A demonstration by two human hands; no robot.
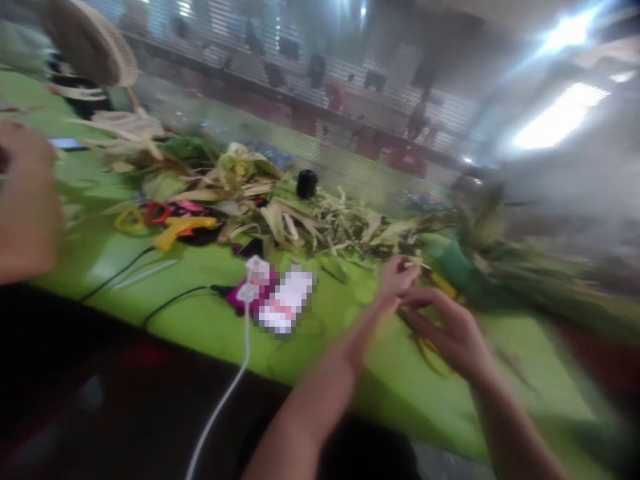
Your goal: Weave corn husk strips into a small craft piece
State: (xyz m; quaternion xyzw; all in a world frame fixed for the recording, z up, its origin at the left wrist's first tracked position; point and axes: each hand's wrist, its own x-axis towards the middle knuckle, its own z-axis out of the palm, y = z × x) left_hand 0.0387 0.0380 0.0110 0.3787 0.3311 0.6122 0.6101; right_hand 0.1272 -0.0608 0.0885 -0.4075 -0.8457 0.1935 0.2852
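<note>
My left hand [397,280] is over the right half of the green table, fingers curled in a pinch. A pale bit shows at its fingertips, too blurred to name. Close against it, my right hand [453,330] has thumb and fingers bent together toward the left hand; what lies between their tips is hidden by blur. Beneath the right hand is a yellow curved thing [434,359], partly covered. Just beyond both hands lies a heap of shredded dry husks [370,230], with a green rounded thing [447,263] to its right.
A phone [287,300] lies beside a magenta power strip [254,293] with a white cable. Farther left are a yellow glue gun [183,230], scissors [129,219] and larger husks [235,173]. Another person's arm [27,200] rests at the left edge. A fan [90,40] stands behind.
</note>
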